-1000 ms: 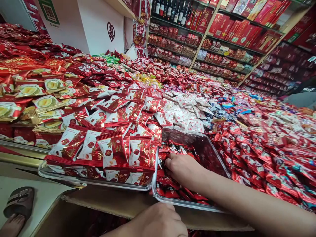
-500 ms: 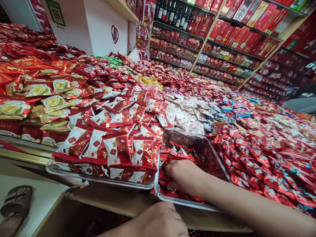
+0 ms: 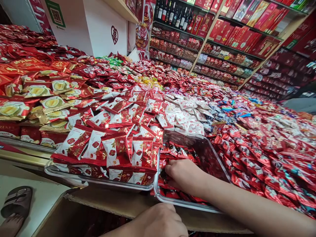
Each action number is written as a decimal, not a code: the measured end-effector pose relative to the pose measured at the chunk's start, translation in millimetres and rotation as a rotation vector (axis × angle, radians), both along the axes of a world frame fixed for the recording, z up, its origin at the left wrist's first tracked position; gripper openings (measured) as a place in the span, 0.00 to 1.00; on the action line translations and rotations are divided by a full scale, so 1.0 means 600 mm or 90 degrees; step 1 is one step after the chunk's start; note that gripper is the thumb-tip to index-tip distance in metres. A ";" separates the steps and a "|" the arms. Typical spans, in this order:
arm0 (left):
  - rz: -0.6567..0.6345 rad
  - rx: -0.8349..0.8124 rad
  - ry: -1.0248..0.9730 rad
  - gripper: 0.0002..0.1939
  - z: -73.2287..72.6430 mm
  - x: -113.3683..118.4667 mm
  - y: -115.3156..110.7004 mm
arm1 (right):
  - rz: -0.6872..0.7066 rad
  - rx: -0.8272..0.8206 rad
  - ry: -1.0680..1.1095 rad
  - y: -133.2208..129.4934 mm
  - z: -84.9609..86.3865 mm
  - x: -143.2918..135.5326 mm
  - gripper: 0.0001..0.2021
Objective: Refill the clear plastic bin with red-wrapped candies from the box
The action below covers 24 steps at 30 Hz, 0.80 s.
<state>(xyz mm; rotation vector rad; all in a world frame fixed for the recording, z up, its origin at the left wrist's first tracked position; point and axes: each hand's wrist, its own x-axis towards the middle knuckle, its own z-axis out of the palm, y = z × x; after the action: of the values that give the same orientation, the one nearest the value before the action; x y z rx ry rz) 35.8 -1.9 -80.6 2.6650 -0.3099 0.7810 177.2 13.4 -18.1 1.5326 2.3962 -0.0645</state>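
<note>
My right hand (image 3: 186, 176) reaches into a clear plastic tray (image 3: 212, 148) from the right. Its fingers are curled down among small dark red candy packets (image 3: 179, 151) at the tray's near left side; what they pinch, if anything, is hidden. My left hand (image 3: 158, 222) is closed just below the tray, over the near edge of a cardboard box (image 3: 111, 205). Its fingertips are out of sight, so I cannot tell what they grip. To the left, a second clear tray (image 3: 98, 181) is heaped with red-and-white packets (image 3: 116, 149).
Durian-picture packets (image 3: 14, 107) lie at the left, white packets (image 3: 187, 110) behind the trays, and red wrapped candies (image 3: 247, 158) at the right. A white box with a QR code (image 3: 106, 28) stands behind. Shelves (image 3: 197, 42) hold bottles and red boxes. A sandalled foot (image 3: 14, 210) shows lower left.
My right hand stays in the same spot in the tray, its fingers slightly lower among the packets. My left hand is nearly unmoved. The view has shifted very slightly.
</note>
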 end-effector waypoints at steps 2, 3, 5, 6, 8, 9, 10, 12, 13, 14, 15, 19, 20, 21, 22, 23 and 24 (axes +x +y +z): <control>-0.004 -0.001 0.005 0.16 0.000 0.000 0.001 | 0.008 -0.008 0.005 -0.001 0.002 -0.001 0.05; -0.005 0.001 0.008 0.15 0.000 0.000 0.001 | 0.012 -0.014 0.005 -0.002 0.002 -0.001 0.05; -0.005 0.009 0.015 0.15 -0.001 -0.001 0.001 | 0.024 -0.022 0.007 -0.002 0.003 0.001 0.05; -0.002 0.012 0.015 0.14 -0.002 -0.001 0.001 | 0.033 -0.026 0.010 -0.002 0.004 0.002 0.06; 0.008 0.013 0.006 0.14 -0.003 -0.001 0.000 | 0.055 -0.032 0.017 -0.002 0.006 0.004 0.09; 0.010 0.012 -0.001 0.14 -0.003 -0.001 0.000 | 0.064 -0.037 0.019 -0.002 0.007 0.005 0.10; 0.011 0.012 -0.008 0.15 -0.003 -0.001 0.000 | 0.070 -0.041 0.019 -0.001 0.007 0.005 0.10; 0.009 0.014 -0.012 0.15 -0.002 -0.001 0.000 | 0.070 -0.048 0.015 -0.001 0.007 0.004 0.10; 0.008 0.019 -0.009 0.15 -0.001 -0.001 0.000 | 0.068 -0.047 0.011 -0.001 0.006 0.004 0.09; 0.007 0.023 -0.007 0.15 0.000 -0.001 0.001 | 0.065 -0.044 0.008 0.000 0.005 0.003 0.08; 0.008 0.028 -0.004 0.14 0.001 -0.001 0.001 | 0.061 -0.040 0.004 0.000 0.003 0.002 0.06; 0.014 0.048 0.006 0.13 0.003 -0.001 0.001 | 0.037 -0.044 -0.001 -0.001 0.002 0.002 0.05; 0.015 0.053 0.009 0.12 0.003 -0.002 0.000 | 0.027 -0.048 0.001 -0.001 0.003 0.003 0.06; 0.015 0.056 0.013 0.12 0.003 -0.002 -0.001 | 0.018 -0.052 0.004 -0.001 0.005 0.003 0.06; 0.015 0.058 0.015 0.11 0.003 -0.003 -0.002 | 0.010 -0.057 0.009 -0.002 0.007 0.004 0.06; 0.015 0.060 0.016 0.11 0.002 -0.003 -0.003 | 0.004 -0.062 0.016 -0.002 0.009 0.004 0.07; 0.015 0.063 0.016 0.11 0.002 -0.004 -0.003 | -0.001 -0.065 0.024 -0.002 0.010 0.004 0.08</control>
<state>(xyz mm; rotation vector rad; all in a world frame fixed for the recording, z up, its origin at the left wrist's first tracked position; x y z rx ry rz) 33.6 -3.9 -79.4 2.7734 -0.3177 0.7565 179.8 12.2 -12.0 1.5003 2.3809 -0.2156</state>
